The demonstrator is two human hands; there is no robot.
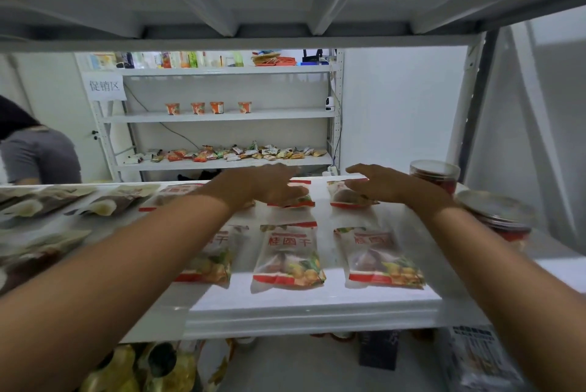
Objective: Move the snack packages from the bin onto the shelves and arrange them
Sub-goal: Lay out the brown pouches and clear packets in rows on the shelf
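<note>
Starting from your far left: a person in a grey top (38,154) stands at the edge of view. On the left end of the white shelf (317,299) lies a bunch of brownish see-through packs (47,201), too blurry to count properly.

Your left hand (269,185) reaches to the back of the shelf. Its fingers are pretty much straight and held together, lying flat on the back-middle pack (296,201), with no pinch or curl.

There are six snack packs in the main group, in two rows of three, all lying flat on that shelf. In the back row, the back-left pack (177,193) is mostly hidden behind your left forearm, then come the back-middle one and the back-right pack (345,198). In the front row, your arm cuts off the front-left pack (215,261), while the front-middle pack (287,255) and front-right pack (380,258) are in full view. They all look the same: clear bags with red bands top and bottom, red characters, and yellow fruit printed low down.

Your right hand (390,185) hangs over the back-right pack, fingers stretched out and pointing left. Whether it's actually touching, I can't tell.

Further right are two round clear tubs (434,174) with red contents, one behind the other.

Way back, another rack holds four orange cups (197,108) above a row of small sachets (228,153).
</note>
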